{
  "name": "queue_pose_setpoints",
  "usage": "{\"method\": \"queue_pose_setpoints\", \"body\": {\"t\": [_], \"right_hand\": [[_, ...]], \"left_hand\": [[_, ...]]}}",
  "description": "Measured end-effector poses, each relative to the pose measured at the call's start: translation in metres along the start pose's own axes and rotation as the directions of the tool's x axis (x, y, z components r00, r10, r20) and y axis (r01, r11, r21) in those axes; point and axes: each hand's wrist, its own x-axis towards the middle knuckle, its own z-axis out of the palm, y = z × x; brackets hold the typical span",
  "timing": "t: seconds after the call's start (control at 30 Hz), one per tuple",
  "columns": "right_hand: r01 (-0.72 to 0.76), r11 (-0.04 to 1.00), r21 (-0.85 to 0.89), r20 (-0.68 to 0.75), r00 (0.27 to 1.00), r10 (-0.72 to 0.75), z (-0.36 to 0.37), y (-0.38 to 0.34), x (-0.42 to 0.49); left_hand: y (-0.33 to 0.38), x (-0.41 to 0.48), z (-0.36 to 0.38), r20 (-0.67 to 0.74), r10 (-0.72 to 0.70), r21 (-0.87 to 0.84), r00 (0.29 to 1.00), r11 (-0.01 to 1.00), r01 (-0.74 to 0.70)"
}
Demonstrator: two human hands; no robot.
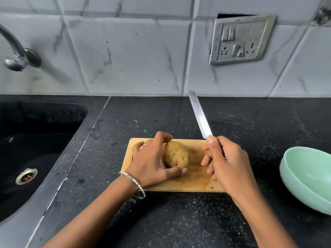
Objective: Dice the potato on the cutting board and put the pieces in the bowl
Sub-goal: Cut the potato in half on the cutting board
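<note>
While the left hand point(152, 161) is cupping the oval, speckled potato point(177, 154) on the wooden cutting board point(195, 179), the right hand point(225, 158) is gripping a steel knife point(199, 116), blade raised just right of the potato; a smooth green bowl point(304, 178) is sitting farther right.

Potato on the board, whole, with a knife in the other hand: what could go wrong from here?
1. The potato is whole and rounded, so it might roll under the first cut; the left hand holds it, thumb at its near end, close to where the knife in the right hand would land.
2. The bowl sits apart from the cutting board, to the right, so pieces might drop on the counter on the way.
</note>
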Motion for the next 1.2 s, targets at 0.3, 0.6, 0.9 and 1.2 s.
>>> {"method": "queue_pose_setpoints", "body": {"t": [0.3,0.6,0.9,1.2], "right_hand": [[0.064,0.991,-0.119,0.005,0.998,-0.064,-0.003,0.004,-0.049],[0.123,0.962,-0.243,0.037,0.992,-0.118,0.005,0.0,-0.079],[0.061,0.947,-0.317,-0.065,0.994,-0.086,0.012,-0.001,-0.068],[0.05,0.802,-0.595,0.051,0.998,-0.025,0.008,0.018,-0.039]], "left_hand": [[0.009,-0.007,0.003,-0.02,-0.036,-0.008,0.999,0.999,0.035],[0.001,-0.019,0.006,-0.061,-0.036,-0.118,0.998,0.993,0.028],[-0.007,-0.012,-0.007,-0.022,-0.009,-0.11,1.0,0.994,0.006],[-0.032,0.009,-0.02,0.235,-0.109,0.209,0.966,0.976,0.059]]}}
